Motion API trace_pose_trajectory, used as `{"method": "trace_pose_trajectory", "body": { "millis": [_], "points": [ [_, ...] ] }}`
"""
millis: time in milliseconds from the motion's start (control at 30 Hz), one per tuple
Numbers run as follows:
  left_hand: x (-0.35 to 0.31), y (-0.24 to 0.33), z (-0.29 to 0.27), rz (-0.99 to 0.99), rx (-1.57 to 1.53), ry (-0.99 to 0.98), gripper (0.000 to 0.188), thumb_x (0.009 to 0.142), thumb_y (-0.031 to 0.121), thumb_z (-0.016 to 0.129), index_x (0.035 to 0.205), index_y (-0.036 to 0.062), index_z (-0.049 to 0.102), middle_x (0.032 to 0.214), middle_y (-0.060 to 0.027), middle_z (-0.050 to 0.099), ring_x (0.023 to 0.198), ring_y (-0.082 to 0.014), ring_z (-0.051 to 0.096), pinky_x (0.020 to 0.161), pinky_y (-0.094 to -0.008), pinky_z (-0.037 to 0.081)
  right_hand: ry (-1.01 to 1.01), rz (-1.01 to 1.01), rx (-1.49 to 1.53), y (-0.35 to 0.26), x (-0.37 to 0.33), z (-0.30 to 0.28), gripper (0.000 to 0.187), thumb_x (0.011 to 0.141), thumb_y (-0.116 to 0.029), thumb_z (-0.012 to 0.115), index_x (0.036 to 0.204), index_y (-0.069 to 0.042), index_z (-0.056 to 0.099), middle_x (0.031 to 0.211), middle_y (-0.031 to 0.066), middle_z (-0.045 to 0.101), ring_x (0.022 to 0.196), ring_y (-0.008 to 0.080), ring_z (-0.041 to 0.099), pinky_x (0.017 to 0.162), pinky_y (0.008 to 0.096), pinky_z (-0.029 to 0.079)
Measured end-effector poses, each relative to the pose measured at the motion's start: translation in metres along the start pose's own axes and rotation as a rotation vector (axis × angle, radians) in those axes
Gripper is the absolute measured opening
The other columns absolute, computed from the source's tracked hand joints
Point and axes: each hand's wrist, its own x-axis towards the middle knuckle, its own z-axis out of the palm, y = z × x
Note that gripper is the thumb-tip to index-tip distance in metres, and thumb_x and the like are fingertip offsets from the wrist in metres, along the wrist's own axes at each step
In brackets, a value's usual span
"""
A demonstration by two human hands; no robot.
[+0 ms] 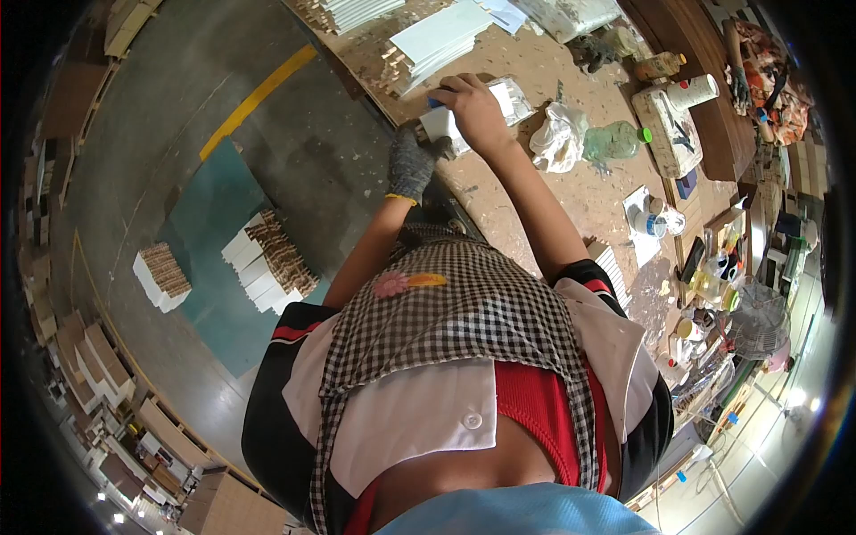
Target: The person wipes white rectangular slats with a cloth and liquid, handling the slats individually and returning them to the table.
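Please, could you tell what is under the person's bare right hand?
Under the bare right hand, a flat white board partly shows, and a small blue object peeks out. The hand covers other parts of both, so their full shapes cannot be seen.

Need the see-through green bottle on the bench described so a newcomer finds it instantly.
On the brown workbench, find the crumpled white cloth right of the bare right hand. The bottle is just right of that cloth, set apart by its see-through pale green body and bright green cap.
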Motion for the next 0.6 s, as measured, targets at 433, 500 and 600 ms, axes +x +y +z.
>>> {"method": "trace_pose_trajectory", "body": {
  "millis": [433, 500, 600],
  "points": [
    [-0.011, 0.027, 0.004, 0.065, 0.118, -0.070, 0.043, 0.078, 0.008, 0.086, 0.110, -0.0032, 0.059, 0.100, -0.0157, 0.070, 0.089, -0.0237, 0.070, 0.078, -0.0380, 0.058, -0.007, -0.153, -0.032, 0.000, 0.001, 0.001, 0.031, 0.082, 0.001, 0.061, 0.108, -0.011, 0.074, 0.117, 0.0067, 0.069, 0.116, 0.0280, 0.060, 0.102, 0.0369, 0.050],
    [-0.012, 0.028, 0.004, 0.082, 0.059, -0.007, 0.042, 0.077, 0.008, 0.085, 0.109, -0.0034, 0.060, 0.100, -0.0153, 0.070, 0.089, -0.0234, 0.070, 0.078, -0.0377, 0.058, -0.011, -0.128, -0.028, -0.001, 0.002, 0.003, 0.030, 0.082, 0.001, 0.061, 0.107, -0.011, 0.074, 0.116, 0.0063, 0.069, 0.115, 0.0280, 0.060, 0.102, 0.0364, 0.050],
    [-0.027, 0.076, 0.017, 0.223, 0.474, -0.112, 0.040, 0.077, 0.008, 0.085, 0.107, -0.0029, 0.061, 0.099, -0.0160, 0.070, 0.089, -0.0247, 0.070, 0.077, -0.0382, 0.058, -0.029, -0.094, -0.030, 0.008, -0.004, 0.006, 0.029, 0.083, 0.000, 0.061, 0.107, -0.011, 0.074, 0.117, 0.0065, 0.069, 0.116, 0.0280, 0.060, 0.102, 0.0361, 0.050]
  ]
}}
